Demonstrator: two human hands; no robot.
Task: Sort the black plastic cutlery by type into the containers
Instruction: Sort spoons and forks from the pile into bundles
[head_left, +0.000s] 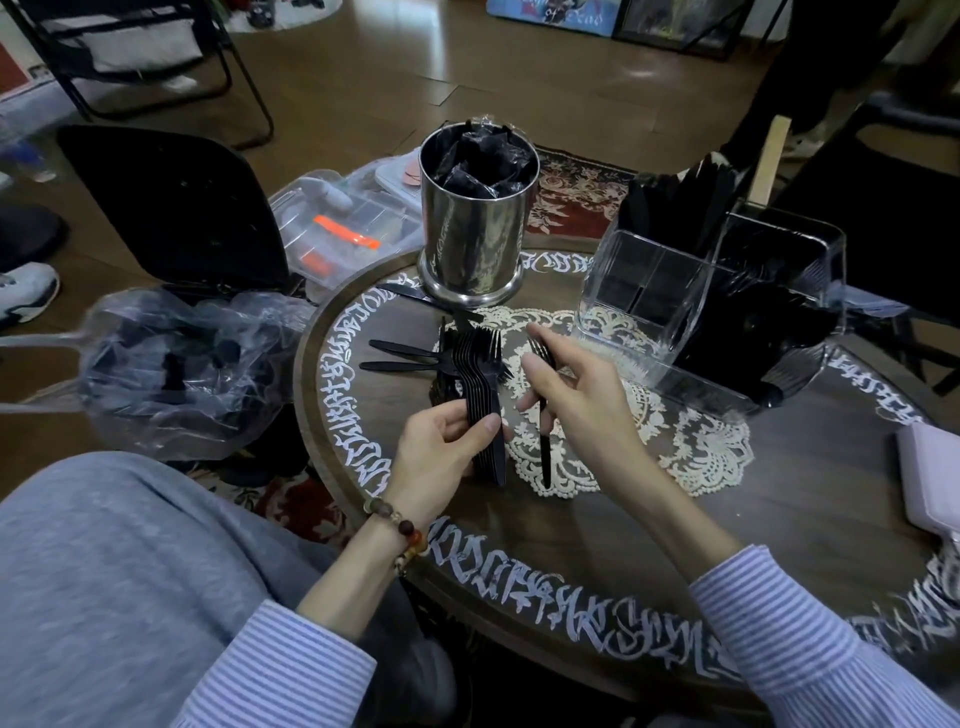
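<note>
While the stack of forks (480, 395) stands nested in the curled left hand (441, 447) above the table's (779, 499) near-left edge, apparently gathered by type, the right hand (566, 389) pinches a single fork (544, 415) beside it, likely to add, with the clear container (711, 312) at the far-right edge.

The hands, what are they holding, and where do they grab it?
The left hand grips a stack of black forks around their handles. The right hand pinches a single fork near the middle of its handle.
</note>
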